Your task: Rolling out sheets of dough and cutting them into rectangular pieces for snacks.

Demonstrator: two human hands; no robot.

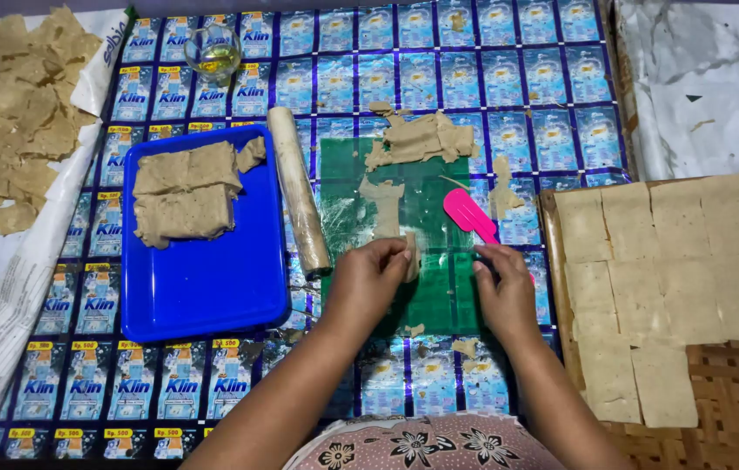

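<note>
While a thin dough strip (410, 252) is pinched between the fingers (398, 252) of the left hand (369, 280) over the green plastic sheet (430, 296), a pink scraper (470, 216) is gripped by the right hand (505, 292), fingers closed on its handle. Dough slabs (185, 193) are stacked on the blue tray (204, 287); a wrapped rolling pin (299, 190) is laid just beside it. Cut squares (674, 261) are spread at right.

Both bare forearms reach forward from the bottom edge of the head view, converging toward the middle. The left hand (367, 277) is curled, its fingertips pinched together and pointing right. The right hand (505, 287) lies knuckles up, fingers folded in a closed grip.
</note>
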